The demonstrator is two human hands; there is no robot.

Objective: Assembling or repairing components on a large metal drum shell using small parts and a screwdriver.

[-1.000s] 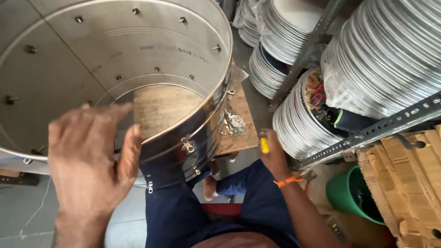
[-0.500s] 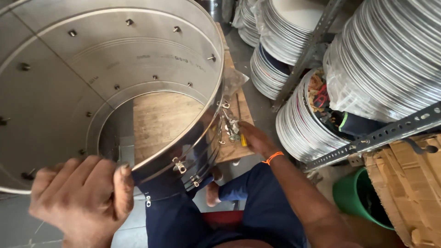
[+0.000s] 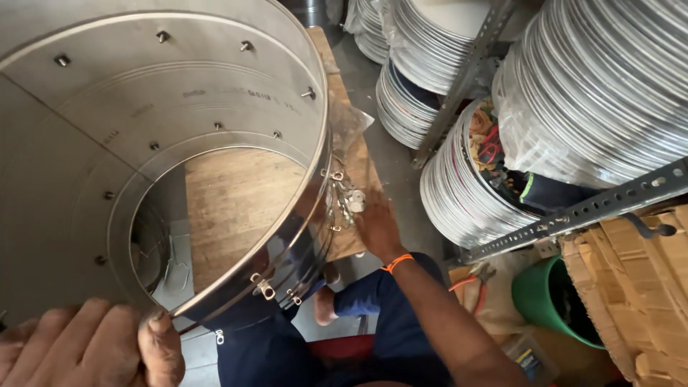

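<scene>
Drum (image 3: 165, 143) sits tilted at near left, our left hand (image 3: 86, 347) clamped on its near rim, so we should keep it steady while our right hand (image 3: 376, 226), fingers together, picks washers (image 3: 351, 201) off the board (image 3: 236, 208).

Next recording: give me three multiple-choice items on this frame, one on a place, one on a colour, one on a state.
1. Where is the right hand?
A. on the wooden board, by the small metal fittings
B. inside the green bucket
C. on the stacked steel plates

2. What colour is the wristband?
A. blue
B. orange
C. white

3. How is the left hand placed?
A. hanging free
B. holding pliers
C. gripping the rim of the large steel drum

Key: A, the palm lies beside the fittings; B, the band shows orange; C, the fingers curl over the drum's edge.
</scene>
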